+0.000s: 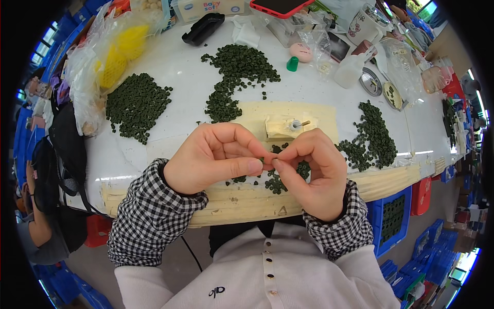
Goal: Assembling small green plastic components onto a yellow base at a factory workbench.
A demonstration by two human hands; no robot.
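My left hand (215, 158) and my right hand (315, 172) meet fingertip to fingertip above the near edge of the table. A small dark green part (262, 160) shows at my left thumb and finger, which pinch it. My right thumb and forefinger are pressed together beside it; what they hold is hidden. Loose dark green ring-like parts (276, 184) lie beneath and between my hands. Just beyond them, a pale taped block (278, 127) bears a small round fitting with a thin pin (298, 124).
Heaps of small green parts lie at left (138, 105), far middle (242, 64) and right (375, 136). Beyond are a black tray (203, 29), a red-edged phone (280, 6), a white squeeze bottle (348, 72) and round tins (370, 81). A blue crate (377, 232) stands below the table's right edge.
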